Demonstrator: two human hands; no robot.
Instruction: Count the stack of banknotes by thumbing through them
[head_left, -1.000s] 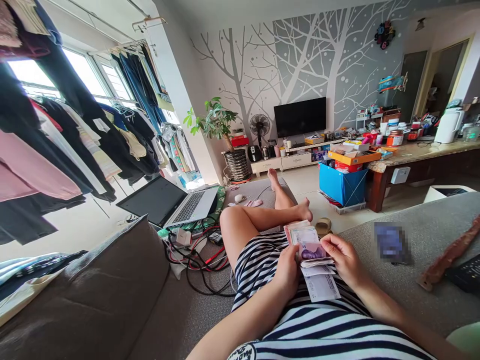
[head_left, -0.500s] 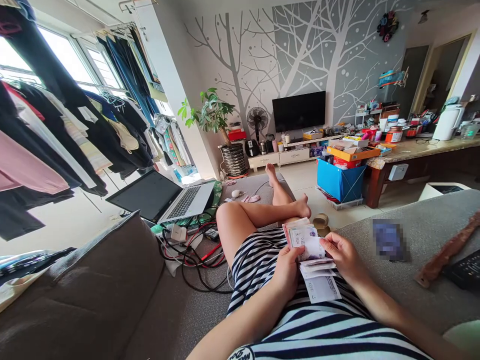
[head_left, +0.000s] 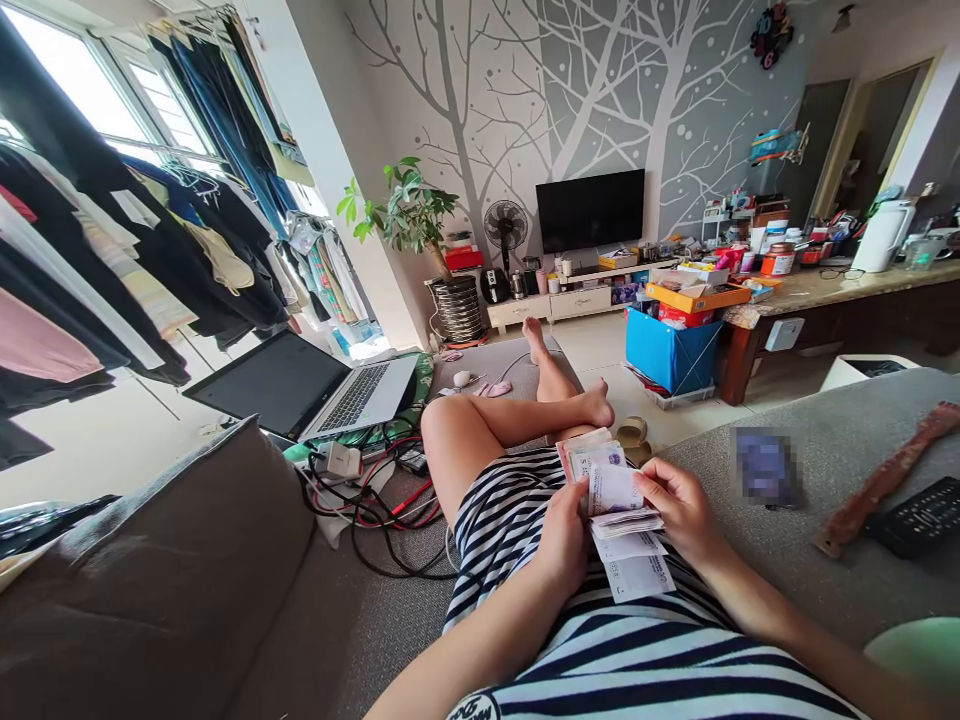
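My left hand (head_left: pixel 564 532) is closed round the left side of a bundle of banknote-like paper slips (head_left: pixel 600 456), its thumb on top. The slips fan out above the hand in pale, pinkish and purple tones. On the right, my right hand (head_left: pixel 679 508) pinches the edge of a whitish slip (head_left: pixel 616 489) between thumb and fingers. Below it, several folded slips hang down, the lowest a pale printed slip (head_left: pixel 639 578) over my striped clothing (head_left: pixel 510 520). The fingers under the bundle are hidden.
To the left on the sofa (head_left: pixel 375 640) lie an open laptop (head_left: pixel 360 395) and tangled cables (head_left: pixel 382 530). On the right are a blurred-out dark item (head_left: pixel 766 468), a brown stick-like object (head_left: pixel 889 480) and a black remote-like device (head_left: pixel 919 515). A blue bin (head_left: pixel 667 350) stands beyond.
The whole view has shifted slightly, with the scene sliding left. Both hands keep their hold on the slips, and the lower ones spread a little differently.
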